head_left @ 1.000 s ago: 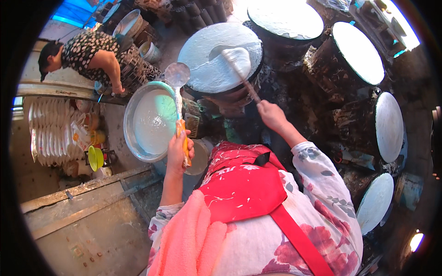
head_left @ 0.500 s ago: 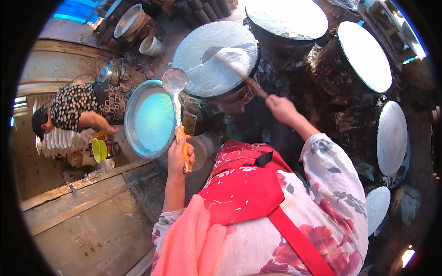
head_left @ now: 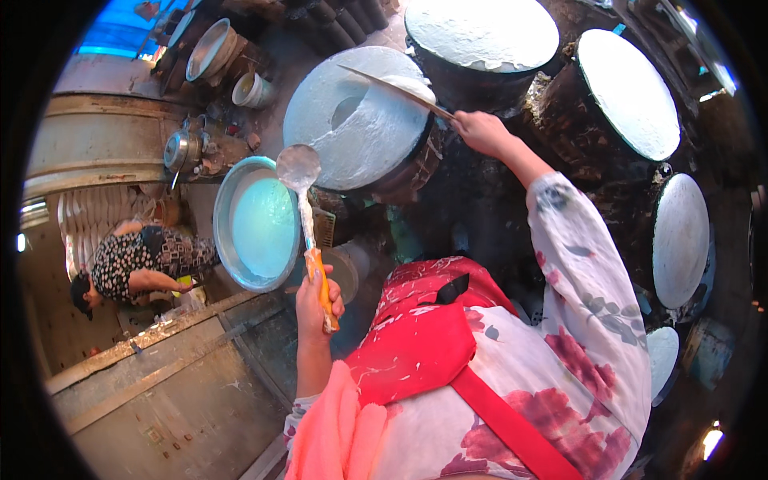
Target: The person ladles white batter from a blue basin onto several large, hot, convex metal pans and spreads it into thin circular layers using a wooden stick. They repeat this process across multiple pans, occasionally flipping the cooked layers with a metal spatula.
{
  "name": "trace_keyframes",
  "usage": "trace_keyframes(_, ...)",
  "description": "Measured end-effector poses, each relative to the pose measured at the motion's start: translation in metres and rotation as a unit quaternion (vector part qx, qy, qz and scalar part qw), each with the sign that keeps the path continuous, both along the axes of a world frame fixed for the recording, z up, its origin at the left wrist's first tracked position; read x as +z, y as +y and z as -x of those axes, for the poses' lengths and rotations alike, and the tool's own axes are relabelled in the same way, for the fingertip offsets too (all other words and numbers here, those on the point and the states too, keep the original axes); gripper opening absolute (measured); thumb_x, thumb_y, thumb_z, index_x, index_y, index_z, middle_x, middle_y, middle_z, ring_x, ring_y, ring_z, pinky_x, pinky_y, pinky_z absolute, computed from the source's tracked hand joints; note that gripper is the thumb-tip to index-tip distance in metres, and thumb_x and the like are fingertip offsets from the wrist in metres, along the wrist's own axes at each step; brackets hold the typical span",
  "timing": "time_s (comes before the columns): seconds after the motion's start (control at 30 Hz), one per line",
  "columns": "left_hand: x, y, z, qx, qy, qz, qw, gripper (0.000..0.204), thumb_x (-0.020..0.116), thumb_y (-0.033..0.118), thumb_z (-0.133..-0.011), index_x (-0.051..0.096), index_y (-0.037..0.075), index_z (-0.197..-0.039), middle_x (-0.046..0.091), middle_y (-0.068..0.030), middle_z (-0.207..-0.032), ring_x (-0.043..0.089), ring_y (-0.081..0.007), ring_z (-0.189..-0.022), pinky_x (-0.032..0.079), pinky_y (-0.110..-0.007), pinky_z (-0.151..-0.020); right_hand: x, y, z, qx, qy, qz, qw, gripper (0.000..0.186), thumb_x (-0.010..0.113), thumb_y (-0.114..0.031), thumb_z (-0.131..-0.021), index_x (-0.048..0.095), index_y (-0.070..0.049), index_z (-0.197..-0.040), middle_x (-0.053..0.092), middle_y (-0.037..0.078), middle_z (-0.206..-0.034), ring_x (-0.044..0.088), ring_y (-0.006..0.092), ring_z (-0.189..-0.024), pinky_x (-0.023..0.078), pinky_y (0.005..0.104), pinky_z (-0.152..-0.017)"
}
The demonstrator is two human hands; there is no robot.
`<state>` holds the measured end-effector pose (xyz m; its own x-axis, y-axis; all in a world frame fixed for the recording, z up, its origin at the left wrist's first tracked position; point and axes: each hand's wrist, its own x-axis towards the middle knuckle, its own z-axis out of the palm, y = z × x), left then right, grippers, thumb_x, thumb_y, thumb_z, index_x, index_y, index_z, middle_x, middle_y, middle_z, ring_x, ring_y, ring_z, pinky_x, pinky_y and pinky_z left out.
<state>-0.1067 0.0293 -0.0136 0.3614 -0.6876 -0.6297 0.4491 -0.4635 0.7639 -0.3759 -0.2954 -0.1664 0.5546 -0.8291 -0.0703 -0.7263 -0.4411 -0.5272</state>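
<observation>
My left hand [head_left: 318, 300] is closed on the orange handle of a batter-coated metal ladle [head_left: 298, 168], held upright beside a blue-rimmed basin of pale liquid [head_left: 258, 224]. My right hand [head_left: 480, 132] grips a long flat wooden scraper [head_left: 392, 86], which lies across the far right part of a round drum-top griddle [head_left: 324, 112]. A white batter layer covers that surface, with a grey patch near the middle and a thicker smear under and below the blade.
More white-topped drums [head_left: 628, 92] curve round the right and back. A co-worker [head_left: 132, 260] bends over at the left, by stacked white bags [head_left: 96, 206]. A kettle [head_left: 180, 152], buckets [head_left: 252, 92] and a metal-topped counter [head_left: 160, 384] are also in view.
My right hand and scraper have moved up and toward the far edge of the griddle, the blade now more level. The co-worker has moved lower and further off to the left.
</observation>
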Motion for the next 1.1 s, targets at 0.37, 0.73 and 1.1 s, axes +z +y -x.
trace_keyframes(0.37, 0.002, -0.005, -0.001, 0.027, -0.007, -0.001, 1.0, 0.029, 0.04, 0.029, -0.098, 0.047, 0.004, -0.11, 0.043, -0.0039, -0.062, 0.041, -0.0102, -0.039, 0.035, -0.023, -0.037, 0.027, 0.022, -0.073, 0.054, -0.057, -0.024, 0.997, 0.027, 0.043, -0.026, -0.09, 0.059, -0.004, -0.088, 0.065, 0.018, -0.081, 0.064, 0.0359, -0.078, 0.05, 0.0471, -0.068)
trace_keyframes(0.73, 0.003, -0.017, -0.011, -0.018, 0.032, 0.039, 0.999, 0.031, 0.041, 0.031, -0.098, 0.048, 0.004, -0.111, 0.043, -0.0026, -0.062, 0.04, -0.0093, -0.04, 0.034, -0.022, -0.037, 0.034, 0.096, -0.071, -0.051, -0.017, -0.05, 0.997, 0.021, 0.042, -0.015, -0.087, 0.055, 0.001, -0.089, 0.065, 0.025, -0.082, 0.065, 0.0387, -0.081, 0.051, 0.0468, -0.072)
trace_keyframes(1.1, 0.008, -0.014, -0.025, -0.024, 0.05, 0.017, 0.998, 0.028, 0.043, 0.03, -0.097, 0.049, 0.004, -0.107, 0.045, -0.0039, -0.063, 0.042, -0.0104, -0.041, 0.036, -0.023, -0.038, 0.042, 0.075, -0.08, -0.006, 0.038, -0.045, 0.998, 0.02, 0.045, -0.011, -0.081, 0.059, 0.002, -0.089, 0.065, 0.024, -0.086, 0.065, 0.0375, -0.083, 0.052, 0.0444, -0.074)
